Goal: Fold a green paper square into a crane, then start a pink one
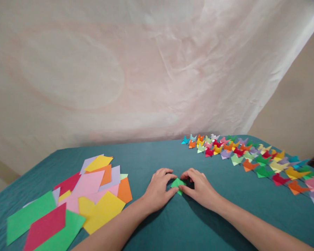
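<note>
A small folded piece of green paper [178, 182] lies on the table at the centre front, between my two hands. My left hand [161, 186] pinches its left side, with the thumb at the near edge and the index finger at the far edge. From the other side, my right hand [196, 184] has its thumb and fingers closed on the right edge of the same paper. The fingertips cover parts of its sides, so not every fold shows.
Loose coloured paper sheets [90, 184] overlap in a spread on the left of the green cloth-covered table [151, 157]. Many folded paper birds [235, 159] stand in rows at the right and back right. A pale cloth [151, 69] hangs behind the table.
</note>
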The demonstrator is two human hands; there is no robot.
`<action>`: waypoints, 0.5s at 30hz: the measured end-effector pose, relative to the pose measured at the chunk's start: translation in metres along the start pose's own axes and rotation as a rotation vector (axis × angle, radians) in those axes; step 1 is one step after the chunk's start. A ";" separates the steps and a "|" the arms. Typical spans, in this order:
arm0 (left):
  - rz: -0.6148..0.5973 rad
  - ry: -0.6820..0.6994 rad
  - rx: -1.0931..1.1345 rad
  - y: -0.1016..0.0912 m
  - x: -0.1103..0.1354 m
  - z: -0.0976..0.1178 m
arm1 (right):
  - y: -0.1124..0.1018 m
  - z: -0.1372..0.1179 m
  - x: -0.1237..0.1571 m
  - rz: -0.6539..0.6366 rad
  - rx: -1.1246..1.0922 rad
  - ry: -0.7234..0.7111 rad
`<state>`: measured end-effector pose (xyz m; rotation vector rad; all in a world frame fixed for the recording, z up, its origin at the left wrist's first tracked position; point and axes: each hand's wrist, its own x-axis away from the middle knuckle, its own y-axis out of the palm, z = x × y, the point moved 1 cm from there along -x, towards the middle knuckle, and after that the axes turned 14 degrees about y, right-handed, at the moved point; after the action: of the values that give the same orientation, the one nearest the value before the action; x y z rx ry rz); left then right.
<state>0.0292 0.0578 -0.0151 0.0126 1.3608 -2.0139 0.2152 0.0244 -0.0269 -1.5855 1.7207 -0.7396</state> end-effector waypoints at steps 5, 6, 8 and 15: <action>0.043 0.016 -0.007 0.000 0.003 -0.001 | -0.001 -0.002 0.001 -0.027 0.002 -0.035; 0.042 0.018 -0.017 0.000 0.004 -0.001 | -0.001 -0.002 0.002 -0.025 0.004 -0.036; 0.027 0.022 -0.033 0.000 0.005 0.000 | -0.001 -0.003 0.003 -0.013 0.010 -0.036; 0.016 0.024 -0.003 -0.002 0.005 0.004 | 0.000 -0.001 0.003 0.005 -0.027 -0.040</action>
<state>0.0262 0.0523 -0.0136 0.0460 1.3749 -2.0046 0.2142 0.0214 -0.0264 -1.6028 1.7121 -0.6806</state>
